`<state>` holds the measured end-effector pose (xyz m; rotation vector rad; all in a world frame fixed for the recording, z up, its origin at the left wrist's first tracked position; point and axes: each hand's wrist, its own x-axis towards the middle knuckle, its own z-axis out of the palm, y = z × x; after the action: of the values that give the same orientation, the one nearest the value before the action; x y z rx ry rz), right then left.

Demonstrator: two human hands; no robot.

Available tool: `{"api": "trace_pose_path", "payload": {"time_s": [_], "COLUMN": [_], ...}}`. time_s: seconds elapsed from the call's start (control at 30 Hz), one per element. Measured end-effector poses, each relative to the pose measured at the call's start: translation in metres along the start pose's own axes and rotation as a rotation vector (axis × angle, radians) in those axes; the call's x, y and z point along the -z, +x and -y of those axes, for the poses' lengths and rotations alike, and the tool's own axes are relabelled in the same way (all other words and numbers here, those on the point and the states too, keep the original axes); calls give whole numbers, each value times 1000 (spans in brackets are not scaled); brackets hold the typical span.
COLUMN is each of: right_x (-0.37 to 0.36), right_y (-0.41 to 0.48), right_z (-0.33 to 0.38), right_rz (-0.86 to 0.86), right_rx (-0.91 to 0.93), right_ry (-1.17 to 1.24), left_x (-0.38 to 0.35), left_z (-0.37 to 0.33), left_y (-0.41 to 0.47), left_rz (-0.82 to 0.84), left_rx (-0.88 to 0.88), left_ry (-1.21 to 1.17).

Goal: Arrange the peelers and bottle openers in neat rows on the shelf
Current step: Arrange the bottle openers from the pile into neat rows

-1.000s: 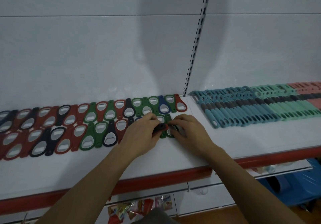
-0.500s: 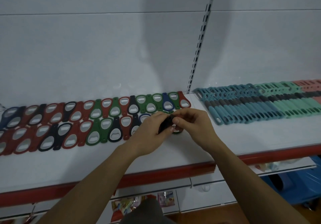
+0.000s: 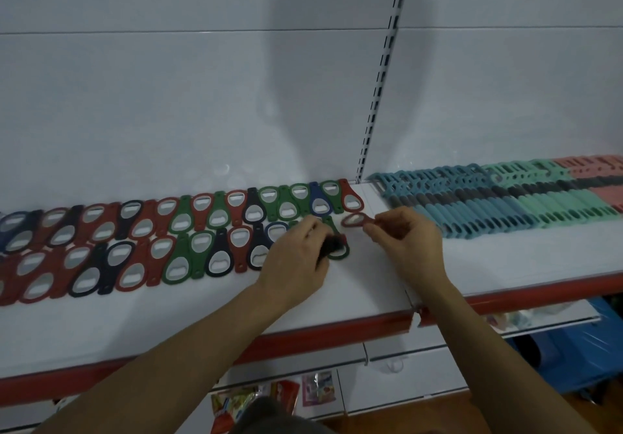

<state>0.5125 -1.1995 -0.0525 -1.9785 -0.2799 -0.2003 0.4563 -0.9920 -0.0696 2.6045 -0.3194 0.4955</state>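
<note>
Two rows of red, green, black and blue bottle openers (image 3: pixel 188 238) lie on the white shelf (image 3: pixel 354 285). My right hand (image 3: pixel 408 241) pinches a red bottle opener (image 3: pixel 354 219) by its narrow end, just above the shelf at the right end of the front row. My left hand (image 3: pixel 300 258) is closed on a dark bottle opener (image 3: pixel 332 246), which sits over a green one (image 3: pixel 338 251). Rows of teal, mint and pink peelers (image 3: pixel 499 201) fill the shelf section to the right.
A slotted metal upright (image 3: pixel 381 73) divides the white back wall. The shelf has a red front edge (image 3: pixel 303 336). Below it are snack packets (image 3: pixel 269 396) on a lower shelf and a blue bin (image 3: pixel 580 339) at the right.
My hands have come apart. The right hand has drawn a red opener away to the right, while the left hand has stayed at the row's end with the dark opener.
</note>
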Motion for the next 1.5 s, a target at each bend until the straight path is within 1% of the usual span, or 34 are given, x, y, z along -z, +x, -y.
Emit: {"api": "trace_pose_path", "payload": {"time_s": [0.07, 0.1, 0.17, 0.33, 0.4, 0.47, 0.63, 0.87, 0.93, 1.0, 1.03, 1.13, 1.17, 1.23, 1.37, 1.5], "right_x": [-5, -8, -10, -8, -8, -11, -15, -15, -14, -11, -9, -7, -8, -10, -10, -11], "right_y": [-3, -3, -4, -1, 1, 3, 4, 1, 0, -2, -3, -5, -5, -3, -3, -7], "right_z": [-5, -7, -9, -13, -17, -20, -23, -22, -16, -4, 2, 17, 21, 23, 20, 20], "right_rz": [66, 95, 145, 243, 327, 370, 353, 362, 351, 336, 359, 547, 571, 544, 541, 483], "right_rx": [109, 145, 168, 274, 288, 297, 299, 292, 292, 297, 295, 203, 167, 103, 92, 109], "right_ry": [-255, -344, -446, -417, -469, -528, -541, -531, -472, -303, -205, 54, 146, 296, 397, 403], "left_x": [-6, -7, -8, -9, -9, -8, -8, -11, -10, -11, -12, -13, -13, -12, -11, -8], "left_z": [-4, -5, -5, 0, -1, -2, -3, -2, -2, -1, 0, -1, -1, -3, -2, -3], "left_y": [-8, -10, -12, -13, -13, -13, -14, -16, -16, -16, -15, -16, -17, -17, -18, -19], "left_rz": [34, 36, 37, 44, 61, 82, 130, 100, 73, 32, 11, -39, -46, -56, -69, -89], "left_rx": [-64, -88, -94, -36, -46, -65, -64, -50, -24, -2, -1, -44, -58, -76, -109, -119], "left_ry": [86, 116, 156, 189, 192, 194, 198, 172, 135, 83, 50, -52, -68, -89, -115, -181]}}
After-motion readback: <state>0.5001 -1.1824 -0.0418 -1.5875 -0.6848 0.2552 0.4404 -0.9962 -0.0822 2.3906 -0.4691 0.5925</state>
